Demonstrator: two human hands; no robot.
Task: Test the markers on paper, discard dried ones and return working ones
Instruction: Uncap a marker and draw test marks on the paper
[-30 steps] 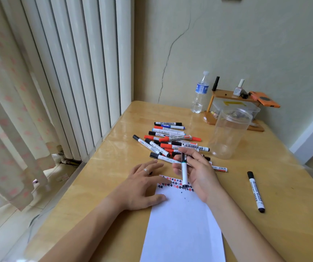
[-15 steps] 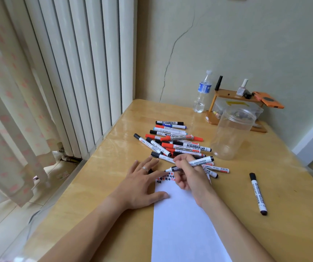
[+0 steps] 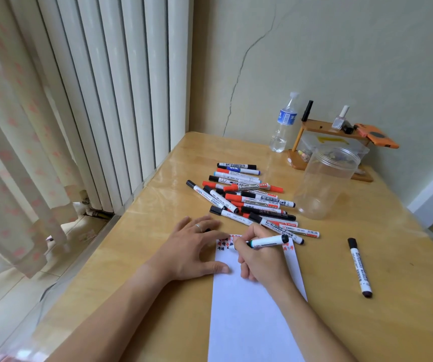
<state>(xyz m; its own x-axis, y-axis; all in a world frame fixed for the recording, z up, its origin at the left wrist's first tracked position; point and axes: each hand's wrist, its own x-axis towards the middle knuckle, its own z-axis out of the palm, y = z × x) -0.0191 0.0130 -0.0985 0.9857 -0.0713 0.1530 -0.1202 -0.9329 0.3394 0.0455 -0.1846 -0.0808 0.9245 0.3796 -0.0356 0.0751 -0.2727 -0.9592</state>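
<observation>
Nearest the person, on the bench [image 3: 131, 296], white paper [image 3: 249, 322] runs lengthwise from the near edge toward the pile. Step in hand looks like the test stroke: right hand [image 3: 259, 259] has its fingers curled round a white marker [image 3: 267, 242], barrel lying almost flat and pointing right, writing end at the far edge of the sheet among red and black test marks [image 3: 223, 244]. Tip itself is hidden behind the fingers, so can't tell if it's laying ink. Left hand [image 3: 192, 252] lies flat, fingers spread and holding nothing, thumb on the sheet's left edge, pinning it. Both forearms come in low from the near edge. Next move, my read: check the fresh mark, then sort it, either into the clear jar [image 3: 325, 184] or aside; which spot means "dried" isn't clear from here. One black-capped marker [image 3: 360, 267] lies alone, well right of the sheet. Just past the hands, the untested pile of markers [image 3: 244, 197] lies loose, red and black caps mixed. Jar stands right of the pile and looks empty. Water bottle [image 3: 283, 124] and small wooden shelf [image 3: 327, 129] sit against the back wall.
</observation>
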